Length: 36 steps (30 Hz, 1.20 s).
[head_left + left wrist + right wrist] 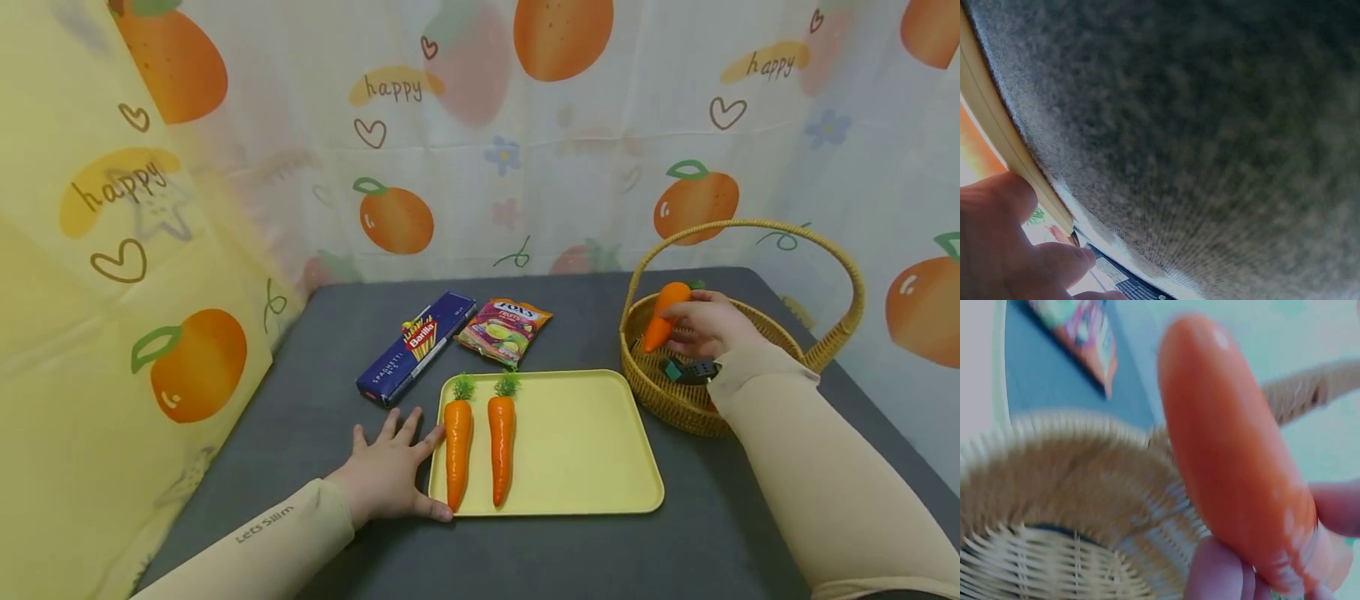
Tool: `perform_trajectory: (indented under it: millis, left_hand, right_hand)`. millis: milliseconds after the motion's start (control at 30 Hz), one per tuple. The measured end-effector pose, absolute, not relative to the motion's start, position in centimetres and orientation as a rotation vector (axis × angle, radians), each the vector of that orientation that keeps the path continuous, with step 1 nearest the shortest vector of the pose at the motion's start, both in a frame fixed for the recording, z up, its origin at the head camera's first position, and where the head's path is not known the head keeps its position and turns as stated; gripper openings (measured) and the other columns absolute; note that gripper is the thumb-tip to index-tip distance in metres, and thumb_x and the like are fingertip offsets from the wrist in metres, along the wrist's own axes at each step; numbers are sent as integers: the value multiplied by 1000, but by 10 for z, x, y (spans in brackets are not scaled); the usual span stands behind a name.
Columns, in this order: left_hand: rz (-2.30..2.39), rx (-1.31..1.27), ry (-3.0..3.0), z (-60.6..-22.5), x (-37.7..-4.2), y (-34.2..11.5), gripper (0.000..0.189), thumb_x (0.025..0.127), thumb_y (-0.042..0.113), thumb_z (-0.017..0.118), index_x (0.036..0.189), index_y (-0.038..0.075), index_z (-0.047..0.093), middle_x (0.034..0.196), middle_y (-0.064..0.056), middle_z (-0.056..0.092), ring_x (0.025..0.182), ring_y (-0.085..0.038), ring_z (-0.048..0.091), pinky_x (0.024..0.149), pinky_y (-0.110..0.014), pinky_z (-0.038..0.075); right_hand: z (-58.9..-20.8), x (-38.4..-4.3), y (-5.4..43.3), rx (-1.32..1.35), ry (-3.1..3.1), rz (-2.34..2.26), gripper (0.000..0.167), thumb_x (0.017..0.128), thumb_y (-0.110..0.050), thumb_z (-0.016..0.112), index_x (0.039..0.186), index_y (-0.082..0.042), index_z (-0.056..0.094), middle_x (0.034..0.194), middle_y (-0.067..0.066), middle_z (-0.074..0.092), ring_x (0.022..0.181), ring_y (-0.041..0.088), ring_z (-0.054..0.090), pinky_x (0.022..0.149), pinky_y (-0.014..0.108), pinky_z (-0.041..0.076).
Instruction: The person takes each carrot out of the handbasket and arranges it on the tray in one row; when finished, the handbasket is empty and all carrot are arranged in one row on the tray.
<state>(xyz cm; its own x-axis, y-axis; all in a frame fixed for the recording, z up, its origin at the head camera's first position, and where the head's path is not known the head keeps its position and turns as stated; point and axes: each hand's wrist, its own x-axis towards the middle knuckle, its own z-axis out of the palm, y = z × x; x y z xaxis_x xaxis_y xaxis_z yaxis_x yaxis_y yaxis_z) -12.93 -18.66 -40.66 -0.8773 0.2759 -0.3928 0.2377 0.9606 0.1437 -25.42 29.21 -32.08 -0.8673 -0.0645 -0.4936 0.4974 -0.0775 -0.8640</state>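
My right hand (705, 327) pinches an orange toy carrot (665, 315) between thumb and fingers, above the wicker basket (671, 406). In the right wrist view the smooth carrot (1225, 431) fills the middle, with the woven basket wall (1066, 462) behind it. Two more carrots, a left one (458, 454) and a right one (502, 454), lie side by side on the left part of a yellow tray (581, 442). My left hand (392, 473) has its fingers spread at the tray's left edge, the thumb near the lower left corner.
A blue spaghetti box (416, 348) and a sweets bag (505, 330) lie behind the tray on the grey table (555, 558). The basket's tall handle (750, 223) arches above it. A black device with a green part (686, 372) shows at the right wrist. Printed curtains (480, 167) stand behind.
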Motion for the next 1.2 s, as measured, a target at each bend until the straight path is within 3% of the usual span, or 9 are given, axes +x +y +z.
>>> perform_trajectory:
  millis: [167, 300, 567, 833, 967, 1200]
  left_hand:
    - [99, 369, 2688, -407, -129, -188, 130, 69, 95, 76, 175, 31, 36, 184, -20, 19, 168, -56, 12, 114, -97, 4]
    - [72, 370, 2692, -408, -130, -188, 131, 68, 97, 74, 175, 32, 36, 184, -19, 19, 169, -55, 11, 115, -97, 5]
    - [78, 365, 2689, -407, -129, -188, 131, 68, 96, 75, 175, 31, 36, 184, -20, 19, 169, -55, 11, 114, -97, 5]
    - [79, 364, 2683, -408, -130, -187, 131, 68, 98, 74, 175, 32, 35, 185, -19, 18, 169, -54, 10, 115, -96, 4]
    - [88, 369, 2694, -406, -129, -186, 131, 68, 96, 75, 175, 31, 36, 184, -20, 19, 169, -55, 11, 115, -97, 5]
    - [110, 368, 2698, -405, -129, -185, 131, 69, 95, 77, 175, 29, 36, 184, -21, 20, 168, -56, 13, 115, -97, 6]
  right_hand:
    - [-316, -232, 289, 461, 1751, -2105, 107, 114, -13, 59, 171, -32, -29, 136, 1, 40, 93, 11, 70, 87, 28, 65]
    - [-316, -213, 282, 428, 1756, -2133, 102, 113, -13, 61, 171, -33, -21, 138, 3, 38, 86, 13, 73, 82, 28, 65]
    - [-329, -180, 245, 319, 1786, -2139, 92, 113, -11, 62, 168, -26, -10, 143, 11, 41, 89, 15, 76, 82, 32, 66]
    - [-348, -150, 199, 288, 1872, -2116, 92, 111, -6, 63, 170, -23, -5, 154, 23, 41, 91, 20, 71, 85, 36, 65]
    - [-362, -140, 176, 254, 1961, -2056, 91, 108, -5, 67, 171, -17, 3, 149, 28, 45, 97, 26, 72, 85, 41, 65]
    - [-390, -140, 150, 246, 1980, -1916, 88, 101, 0, 72, 167, -13, 15, 133, 28, 52, 87, 27, 71, 77, 38, 64]
